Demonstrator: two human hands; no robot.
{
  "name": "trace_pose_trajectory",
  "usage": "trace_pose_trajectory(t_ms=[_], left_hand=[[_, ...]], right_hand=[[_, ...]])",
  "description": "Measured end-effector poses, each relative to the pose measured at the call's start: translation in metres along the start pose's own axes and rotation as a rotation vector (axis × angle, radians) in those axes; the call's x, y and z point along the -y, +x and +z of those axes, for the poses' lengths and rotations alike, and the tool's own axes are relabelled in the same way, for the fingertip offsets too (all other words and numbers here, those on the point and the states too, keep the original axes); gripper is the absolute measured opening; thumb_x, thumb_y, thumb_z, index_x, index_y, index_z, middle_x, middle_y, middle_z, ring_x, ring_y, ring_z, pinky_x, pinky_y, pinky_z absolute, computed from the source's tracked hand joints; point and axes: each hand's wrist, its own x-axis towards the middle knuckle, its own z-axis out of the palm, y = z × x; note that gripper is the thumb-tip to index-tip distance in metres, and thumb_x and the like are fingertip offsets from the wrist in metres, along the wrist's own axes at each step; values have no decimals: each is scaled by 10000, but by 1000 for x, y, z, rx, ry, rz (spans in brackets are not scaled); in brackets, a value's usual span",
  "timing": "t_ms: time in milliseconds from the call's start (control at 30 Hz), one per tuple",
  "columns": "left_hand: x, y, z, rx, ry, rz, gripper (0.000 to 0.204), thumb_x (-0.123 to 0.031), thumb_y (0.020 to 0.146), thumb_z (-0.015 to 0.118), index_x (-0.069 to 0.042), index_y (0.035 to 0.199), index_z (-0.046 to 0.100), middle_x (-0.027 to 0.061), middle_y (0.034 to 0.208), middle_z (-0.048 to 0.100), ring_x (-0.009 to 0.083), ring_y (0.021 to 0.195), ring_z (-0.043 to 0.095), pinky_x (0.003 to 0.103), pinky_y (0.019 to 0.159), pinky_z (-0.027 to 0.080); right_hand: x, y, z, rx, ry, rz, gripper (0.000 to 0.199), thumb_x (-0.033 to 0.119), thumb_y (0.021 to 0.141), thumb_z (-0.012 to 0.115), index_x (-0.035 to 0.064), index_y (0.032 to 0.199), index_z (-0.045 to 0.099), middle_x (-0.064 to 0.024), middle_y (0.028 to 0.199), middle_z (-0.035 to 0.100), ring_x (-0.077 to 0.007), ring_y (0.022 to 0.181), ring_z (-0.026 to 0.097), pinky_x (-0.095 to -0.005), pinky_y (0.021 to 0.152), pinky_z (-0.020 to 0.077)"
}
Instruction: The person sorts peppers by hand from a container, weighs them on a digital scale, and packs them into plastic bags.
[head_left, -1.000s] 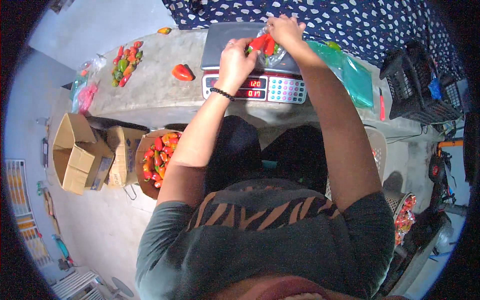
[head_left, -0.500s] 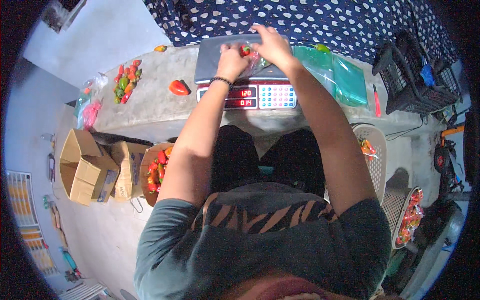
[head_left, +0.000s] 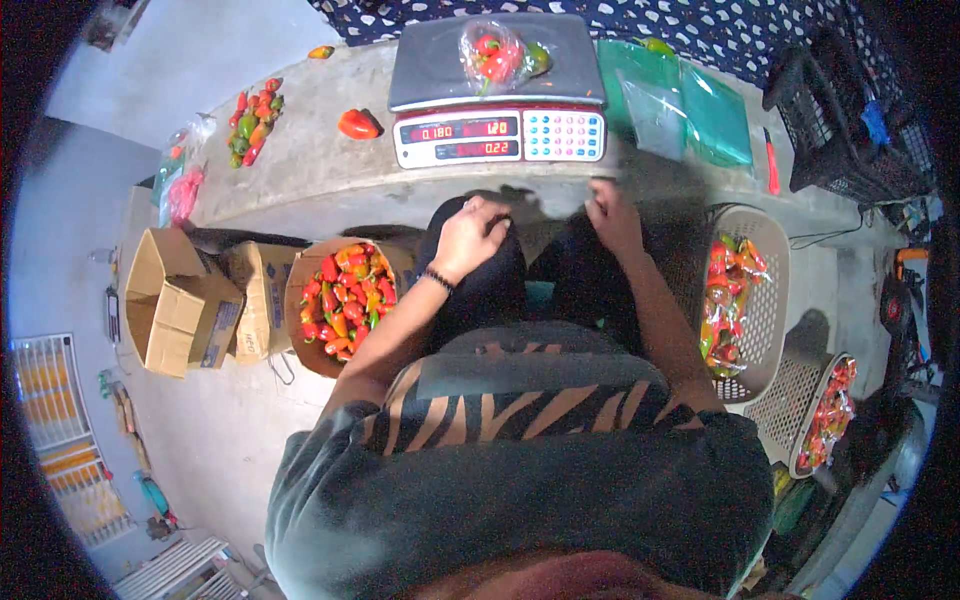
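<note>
- In the head view, I see the left hand [head_left: 470, 238] above the left thigh, fingers loosely curled and thumb apart, gripping nothing that I can make out.
- The right hand [head_left: 612, 215], slightly blurred, hangs by the near edge of the grey concrete counter [head_left: 310, 190], fingers bent and apart; I see nothing held.
- My clear plastic bag of red and green peppers [head_left: 497, 58] rests on the dark grey flat pan [head_left: 425, 60] of the white-and-red digital scale [head_left: 565, 135], well apart from both hands.
- Left of the scale I have a single orange-red pepper [head_left: 358, 124]; on its right, shiny green plastic bags [head_left: 715, 115].
- Beside the right forearm, a beige perforated plastic basket [head_left: 768, 325] holds bagged peppers.
</note>
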Motion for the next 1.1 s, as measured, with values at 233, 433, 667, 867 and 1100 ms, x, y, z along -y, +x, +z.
trace_pose_trajectory(t_ms=[233, 433, 667, 867, 1100], left_hand=[[14, 11, 4, 130, 165, -20, 175, -215, 739, 596, -119, 879, 636, 107, 813, 587, 276, 785, 584, 365, 685, 471], [10, 13, -1, 144, 70, -90, 180, -225, 742, 576, -99, 855, 638, 109, 835, 597, 276, 807, 584, 366, 701, 472], [16, 12, 4, 146, 57, -86, 187, -228, 744, 574, -102, 866, 639, 111, 836, 595, 283, 776, 587, 378, 681, 472], [20, 15, 6, 112, 19, -41, 164, -190, 754, 558, -92, 856, 641, 126, 808, 601, 280, 737, 597, 360, 667, 480], [20, 145, -49, -518, -258, -172, 215, -186, 786, 553, -24, 912, 616, 193, 861, 612, 309, 823, 599, 370, 697, 464]], right_hand=[[2, 15, 1, 72, 93, 63, 175, 131, 751, 571, 53, 905, 598, -145, 786, 577, -294, 723, 578, -369, 642, 451], [3, 15, 1, 78, 127, 113, 180, 133, 752, 573, 57, 912, 603, -136, 815, 598, -272, 742, 593, -346, 663, 463], [-5, 15, 4, 140, 79, 160, 177, 134, 763, 582, 48, 915, 608, -115, 803, 615, -225, 703, 594, -321, 655, 464], [-10, 14, 13, 89, 104, 213, 142, 136, 794, 572, 55, 904, 609, -87, 759, 606, -169, 674, 578, -303, 649, 460], [63, 125, 7, -187, 628, 263, 471, 330, 735, 661, 6, 1035, 497, -189, 981, 537, -323, 883, 544, -389, 773, 444]])
